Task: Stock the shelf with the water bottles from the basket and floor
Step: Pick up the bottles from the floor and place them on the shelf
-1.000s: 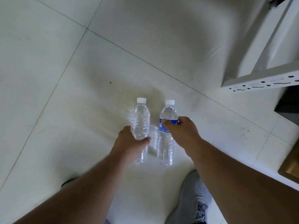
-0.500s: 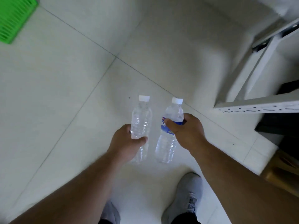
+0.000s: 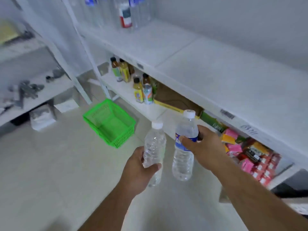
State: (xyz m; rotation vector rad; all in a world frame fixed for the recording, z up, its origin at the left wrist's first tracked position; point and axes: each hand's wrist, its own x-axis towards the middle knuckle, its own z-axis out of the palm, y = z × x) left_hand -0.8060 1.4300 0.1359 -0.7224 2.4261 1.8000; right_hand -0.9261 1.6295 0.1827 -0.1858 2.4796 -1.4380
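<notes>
Both bottles are up off the floor now and the view has swung round to the shelf (image 3: 208, 67). Left hand (image 3: 139, 170) grips the plain bottle (image 3: 154, 147), right hand (image 3: 204, 147) grips the blue-label bottle (image 3: 184, 147), lower centre of frame. Green basket (image 3: 110, 123) sits on the floor, centre left.

A small shop or stockroom. White shelves (image 3: 208, 67) carry drinks (image 3: 141, 90) and boxed goods (image 3: 246, 154). A basket (image 3: 111, 124) sits on the floor.

The wide white shelf (image 3: 208, 77) lies bare on the right; clear bottles (image 3: 116, 12) crowd its far end.
</notes>
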